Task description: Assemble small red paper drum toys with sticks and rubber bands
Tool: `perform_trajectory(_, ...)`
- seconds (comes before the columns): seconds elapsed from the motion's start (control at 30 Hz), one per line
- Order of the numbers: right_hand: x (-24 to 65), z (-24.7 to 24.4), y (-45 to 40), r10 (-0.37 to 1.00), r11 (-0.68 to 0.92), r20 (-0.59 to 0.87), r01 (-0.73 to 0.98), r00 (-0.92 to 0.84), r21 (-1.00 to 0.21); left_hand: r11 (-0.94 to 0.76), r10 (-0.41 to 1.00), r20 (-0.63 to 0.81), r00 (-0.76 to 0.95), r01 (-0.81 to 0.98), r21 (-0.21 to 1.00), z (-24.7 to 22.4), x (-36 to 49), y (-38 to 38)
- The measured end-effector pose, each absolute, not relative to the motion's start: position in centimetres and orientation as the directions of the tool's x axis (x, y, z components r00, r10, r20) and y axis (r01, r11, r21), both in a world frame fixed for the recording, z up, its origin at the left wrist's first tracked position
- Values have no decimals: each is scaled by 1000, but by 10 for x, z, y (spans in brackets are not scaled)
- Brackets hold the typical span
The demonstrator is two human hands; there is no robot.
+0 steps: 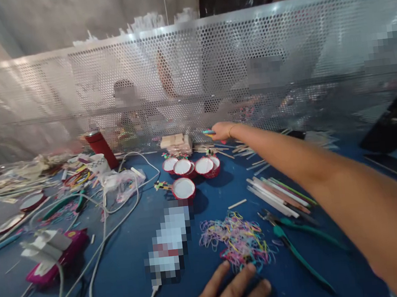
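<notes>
My left hand (231, 291) rests at the bottom edge with its fingers spread, the tips touching the near side of a pile of small coloured rubber bands (236, 234). My right arm reaches across to the back of the blue table. There my right hand (223, 131) is closed around a slim blue and yellow piece (209, 132), too small to name surely. Just below it lie loose thin wooden sticks (220, 150). Several small red drums with white tops (183, 188) stand together in the middle. Green-handled pliers (298, 251) lie right of the rubber bands.
A phone (169, 239) on a cable lies left of the bands. White cables loop across the left side from a purple power strip (59, 257). A red flask (101, 149) stands behind. Straight pens or sticks (274, 197) lie under my right arm. A perforated metal screen (183, 74) closes the back.
</notes>
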State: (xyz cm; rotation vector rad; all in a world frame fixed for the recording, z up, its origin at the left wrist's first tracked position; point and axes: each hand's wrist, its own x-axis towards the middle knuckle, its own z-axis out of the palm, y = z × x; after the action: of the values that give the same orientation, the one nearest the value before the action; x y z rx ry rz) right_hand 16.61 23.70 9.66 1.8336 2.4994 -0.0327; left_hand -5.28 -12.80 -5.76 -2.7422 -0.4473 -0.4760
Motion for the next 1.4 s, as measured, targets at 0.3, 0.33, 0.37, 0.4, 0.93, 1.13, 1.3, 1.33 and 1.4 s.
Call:
perform_trajectory(0.3,205,105,0,961,181,49,485,-272,-855,-848,495,205,844,419,323,28,-63,-138)
perform_trajectory(0.33,200,97,-28,962,138,16,435,-272,-890,-801,559,232,796,446,398,38,-64,-140)
perform_trajectory(0.37,195,89,-54,963,108,-6,409,-268,-906,-745,626,259,735,466,477,44,-64,-142)
perform_trajectory(0.4,189,81,-77,958,89,-33,406,-284,-909,-680,692,280,666,470,562,47,-63,-145)
perform_trajectory(0.93,122,14,-162,984,67,60,39,-166,-997,34,939,-16,344,-46,998,25,-32,-154)
perform_trajectory(1.13,116,3,-172,998,-5,6,-190,-56,-982,161,978,-96,184,-384,909,19,-31,-160)
perform_trajectory(1.3,119,-4,-187,991,-127,-110,-274,-78,-953,255,967,-223,127,-574,778,20,-33,-158)
perform_trajectory(1.33,120,-5,-189,988,-148,-129,-286,-83,-947,259,965,-225,132,-588,767,21,-34,-157)
perform_trajectory(1.4,121,-7,-192,986,-163,-141,-289,-93,-943,277,961,-222,166,-603,749,22,-35,-157)
